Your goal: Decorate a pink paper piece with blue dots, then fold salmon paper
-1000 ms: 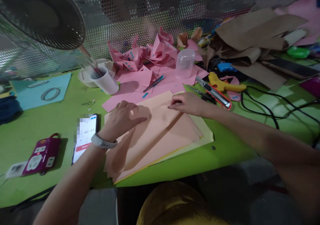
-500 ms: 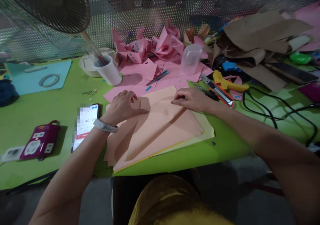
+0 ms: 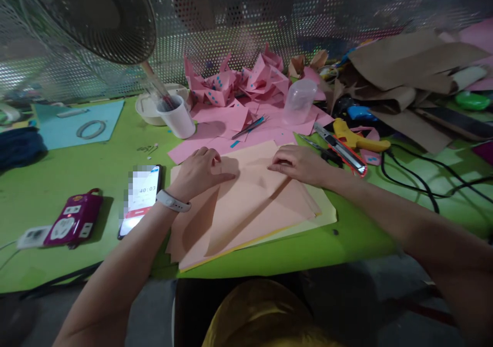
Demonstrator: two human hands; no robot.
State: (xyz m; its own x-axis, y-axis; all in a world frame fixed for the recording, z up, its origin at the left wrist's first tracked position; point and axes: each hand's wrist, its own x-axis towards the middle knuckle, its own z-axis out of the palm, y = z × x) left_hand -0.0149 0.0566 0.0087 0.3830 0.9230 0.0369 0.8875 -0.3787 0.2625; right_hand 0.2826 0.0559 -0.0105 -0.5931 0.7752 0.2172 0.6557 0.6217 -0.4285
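Observation:
A folded peach paper sheet (image 3: 246, 198) lies over a stack of similar sheets, its top layer bowed up with a diagonal edge at the front right. My left hand (image 3: 202, 172), wearing a white wristband (image 3: 173, 201), rests on the upper left of the sheet; its thumb is stretched out flat, apart from the curled fingers. At the upper right, my right hand (image 3: 298, 165) pinches the sheet between thumb and fingers. Yellow paper (image 3: 325, 213) shows beneath the stack.
A phone (image 3: 140, 198) and a purple power socket (image 3: 73, 218) lie to the left. Scissors (image 3: 323, 149), a box cutter (image 3: 342, 152) and a yellow glue gun (image 3: 358, 137) are on the right. Behind stand a white cup (image 3: 179, 118), a clear plastic cup (image 3: 300, 100) and pink folded papers (image 3: 219, 85).
The whole view has shifted slightly, so everything appears a little farther right and lower. Both hands keep nearly the same places on the paper.

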